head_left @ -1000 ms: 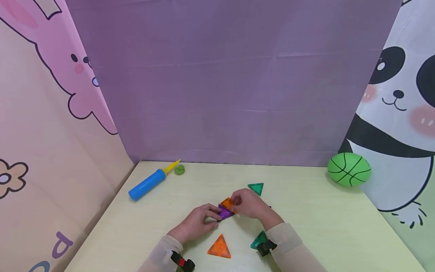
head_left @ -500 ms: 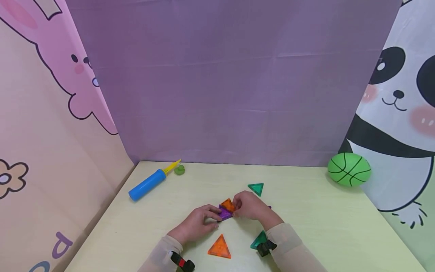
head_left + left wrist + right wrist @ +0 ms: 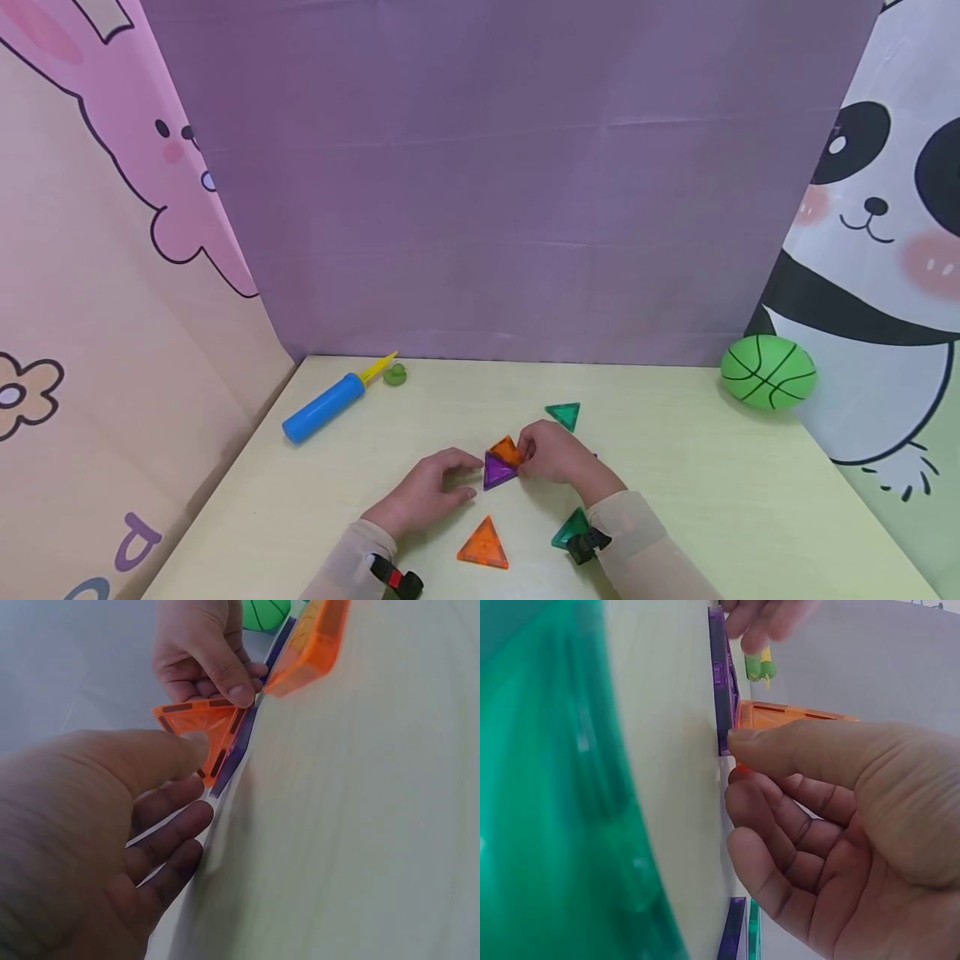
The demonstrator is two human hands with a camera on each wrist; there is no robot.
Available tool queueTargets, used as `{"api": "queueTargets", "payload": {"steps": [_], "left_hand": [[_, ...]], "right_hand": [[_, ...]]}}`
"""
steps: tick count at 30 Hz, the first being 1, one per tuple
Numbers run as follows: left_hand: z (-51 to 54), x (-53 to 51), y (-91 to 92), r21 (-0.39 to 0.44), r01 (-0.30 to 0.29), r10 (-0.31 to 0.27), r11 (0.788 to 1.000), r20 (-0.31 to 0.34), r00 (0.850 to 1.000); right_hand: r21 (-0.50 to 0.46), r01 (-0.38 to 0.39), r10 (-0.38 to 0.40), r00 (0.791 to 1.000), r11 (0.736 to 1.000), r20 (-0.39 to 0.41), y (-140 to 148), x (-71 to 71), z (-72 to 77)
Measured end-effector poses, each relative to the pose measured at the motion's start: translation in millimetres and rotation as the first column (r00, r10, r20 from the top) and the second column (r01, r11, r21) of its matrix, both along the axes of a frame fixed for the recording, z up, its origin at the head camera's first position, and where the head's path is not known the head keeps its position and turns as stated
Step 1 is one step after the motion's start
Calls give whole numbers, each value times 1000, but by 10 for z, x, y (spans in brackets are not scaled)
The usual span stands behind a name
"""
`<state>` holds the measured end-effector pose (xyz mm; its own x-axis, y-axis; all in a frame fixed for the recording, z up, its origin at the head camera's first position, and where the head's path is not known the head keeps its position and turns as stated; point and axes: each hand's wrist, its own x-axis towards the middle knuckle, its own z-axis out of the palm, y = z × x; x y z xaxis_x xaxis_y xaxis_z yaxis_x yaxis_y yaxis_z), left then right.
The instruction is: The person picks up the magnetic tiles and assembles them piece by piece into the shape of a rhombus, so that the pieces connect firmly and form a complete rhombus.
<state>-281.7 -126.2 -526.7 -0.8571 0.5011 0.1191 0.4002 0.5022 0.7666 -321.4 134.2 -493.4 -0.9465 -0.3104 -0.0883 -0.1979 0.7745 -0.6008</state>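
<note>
A purple triangular magnetic tile (image 3: pixel 498 473) lies flat mid-table. On its far edge an orange triangular magnetic tile (image 3: pixel 507 451) stands raised, as the left wrist view shows. My right hand (image 3: pixel 555 452) pinches this orange tile near its lower right corner, between thumb and forefinger, close to the purple tile's end (image 3: pixel 721 712). My left hand (image 3: pixel 426 493) is just left of the purple tile, fingers apart and loosely bent, with a small gap between it and the tile. Part of the orange tile is hidden behind my right fingers.
A second orange triangle (image 3: pixel 483 546) lies in front. One green triangle (image 3: pixel 565 415) is behind my right hand, another (image 3: pixel 570 529) by my right wrist. Farther off are a blue pump (image 3: pixel 322 408), a small green toy (image 3: pixel 395 375) and a green ball (image 3: pixel 768 372).
My left hand has let go of the purple tile and drawn back slightly to the left. My right hand has shifted a little down the orange tile's right side and still holds it.
</note>
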Motion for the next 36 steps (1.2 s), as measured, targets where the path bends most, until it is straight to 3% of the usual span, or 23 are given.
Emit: {"api": "queueTargets", "payload": {"steps": [5, 19, 25, 36], "left_hand": [[34, 32, -13, 5, -5, 5, 1000, 42, 999], [101, 129, -133, -42, 69, -62, 997, 154, 986], [137, 227, -188, -14, 107, -102, 994, 209, 973], [203, 333, -168, 16, 205, -204, 979, 188, 961]], "right_hand": [[-1, 22, -22, 1000, 1000, 8, 14, -3, 21], [-18, 72, -72, 997, 997, 3, 101, -5, 25], [-19, 85, -85, 996, 996, -4, 122, 0, 44], [-2, 117, -117, 993, 993, -1, 180, -34, 50]]}}
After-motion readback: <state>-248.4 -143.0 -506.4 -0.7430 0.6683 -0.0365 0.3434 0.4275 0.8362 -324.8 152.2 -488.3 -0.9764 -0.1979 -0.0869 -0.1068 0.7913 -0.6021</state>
